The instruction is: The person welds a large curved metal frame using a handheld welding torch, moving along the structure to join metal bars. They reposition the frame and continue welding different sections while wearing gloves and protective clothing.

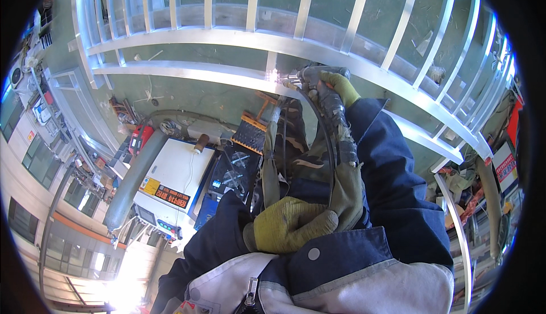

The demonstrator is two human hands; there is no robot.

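Head view. The torch (pixel 310 77) lies toward the far side, right of centre, its tip directed left to a bright glow (pixel 275 76) at the near rail (pixel 193 71) of a pale metal frame (pixel 227 36). The gloved right hand (pixel 342 89) wraps its fingers over the torch's rear body. The gloved left hand (pixel 293 225) lies nearer, before the jacket (pixel 352 280), fingers folded against the sheathed cable (pixel 347 188); whether it pinches the cable cannot be told. Judged by appearance, the torch is rigid and modest in weight, but the thick, springy cable likely drags on it, and the tip is probably hot. The rear body, back from the glow, offers the soundest hold.
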